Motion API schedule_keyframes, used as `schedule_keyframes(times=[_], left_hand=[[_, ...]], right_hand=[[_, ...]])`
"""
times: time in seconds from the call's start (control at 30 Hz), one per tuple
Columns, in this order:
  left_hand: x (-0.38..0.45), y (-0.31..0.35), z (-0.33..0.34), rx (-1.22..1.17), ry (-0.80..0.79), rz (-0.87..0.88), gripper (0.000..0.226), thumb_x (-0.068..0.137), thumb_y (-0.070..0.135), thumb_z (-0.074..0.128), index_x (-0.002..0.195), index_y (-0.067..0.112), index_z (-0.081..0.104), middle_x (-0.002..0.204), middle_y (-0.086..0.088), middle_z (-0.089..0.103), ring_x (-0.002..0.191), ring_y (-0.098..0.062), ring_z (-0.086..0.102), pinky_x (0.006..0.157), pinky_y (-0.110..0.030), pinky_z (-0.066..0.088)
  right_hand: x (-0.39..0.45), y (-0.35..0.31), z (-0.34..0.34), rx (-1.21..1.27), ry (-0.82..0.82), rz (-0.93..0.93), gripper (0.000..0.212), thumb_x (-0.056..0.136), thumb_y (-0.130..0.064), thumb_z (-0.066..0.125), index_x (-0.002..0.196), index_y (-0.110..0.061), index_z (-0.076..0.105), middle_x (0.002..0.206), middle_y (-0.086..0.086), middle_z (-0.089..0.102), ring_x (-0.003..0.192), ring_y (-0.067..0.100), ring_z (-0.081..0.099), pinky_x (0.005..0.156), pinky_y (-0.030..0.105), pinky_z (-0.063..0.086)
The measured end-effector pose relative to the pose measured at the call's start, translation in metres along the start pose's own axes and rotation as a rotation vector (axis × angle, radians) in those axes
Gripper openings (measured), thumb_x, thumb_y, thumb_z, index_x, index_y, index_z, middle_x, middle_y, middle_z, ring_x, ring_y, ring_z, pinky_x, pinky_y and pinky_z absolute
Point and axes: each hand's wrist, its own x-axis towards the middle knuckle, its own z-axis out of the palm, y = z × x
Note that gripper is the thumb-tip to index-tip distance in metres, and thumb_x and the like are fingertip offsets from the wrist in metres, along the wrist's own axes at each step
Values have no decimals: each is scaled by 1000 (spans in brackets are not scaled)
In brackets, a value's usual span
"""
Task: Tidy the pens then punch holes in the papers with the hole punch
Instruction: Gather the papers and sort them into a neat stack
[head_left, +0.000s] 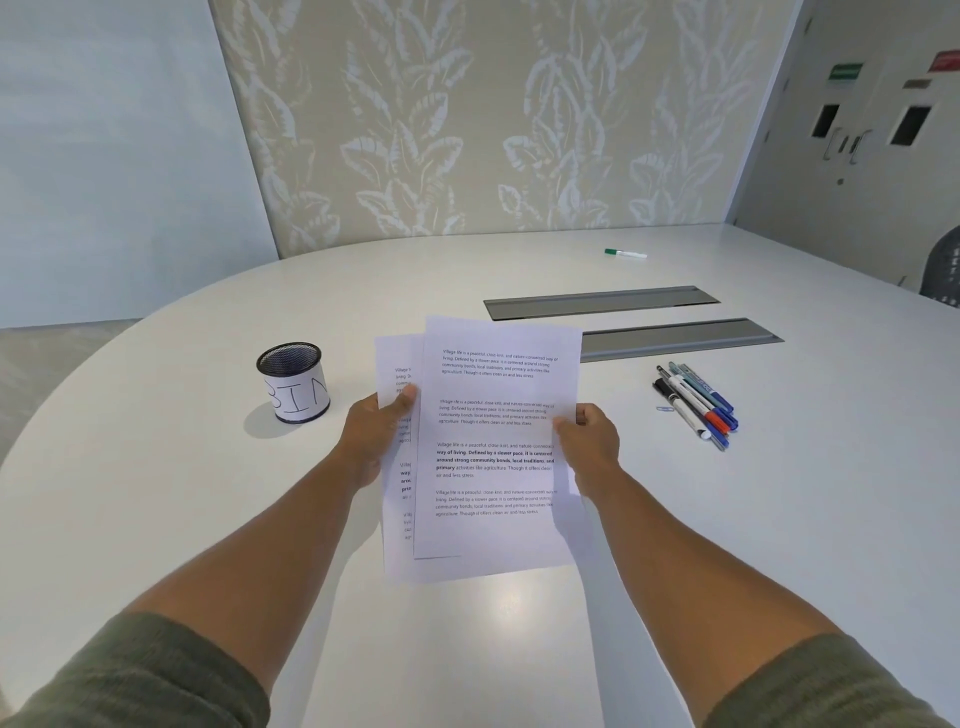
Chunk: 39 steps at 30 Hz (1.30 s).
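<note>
While both my hands hold the papers (493, 441) above the white rounded tabletop (208, 519), the left hand (376, 434) fingers pinch their left edge and the right hand (589, 441) fingers grip the right edge. A mesh cup (293, 382) stands to the left, the pens (693, 402) lie bunched to the right beside two grey cable hatches (602, 302), and one green marker (625, 253) lies far back near the leaf-patterned wall (467, 130).

The papers (493, 441) are white sheets with small black printing. They are fanned a little, one sheet peeking out on the left, and held up above the counter. The pens (696, 402) lie side by side in a small pile to the right. One green pen (625, 253) lies far back, alone.
</note>
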Motion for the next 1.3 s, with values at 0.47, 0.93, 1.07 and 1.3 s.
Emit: schedule_keyframes(times=[0.47,0.93,1.07,1.3], left_hand=[[6,-2,-1,16,25,35,20,95,31,69,103,14,75,101,-4,79,89,-24,77,73,-38,61],[3,1,2,33,-23,47,23,95,33,68,109,15,74,109,-6,78,99,-27,75,85,-46,59],[0,2,4,27,-44,58,26,96,32,67,114,13,73,111,-6,77,100,-27,75,84,-44,60],[-4,1,11,25,-45,35,24,99,27,63,112,9,73,106,-8,78,95,-29,76,70,-38,61]], right_hand=[[3,9,-16,6,237,129,13,80,-9,50,90,-15,58,73,-6,56,58,13,52,50,22,39],[-2,4,-7,56,119,117,17,83,-5,46,93,-15,56,79,-4,54,59,12,45,50,23,35],[-3,4,-6,52,97,99,20,83,-6,47,96,-15,58,82,-5,56,63,11,48,52,24,37],[-5,7,-4,80,49,92,14,82,-11,59,95,-15,60,85,-2,62,65,12,53,53,25,40]])
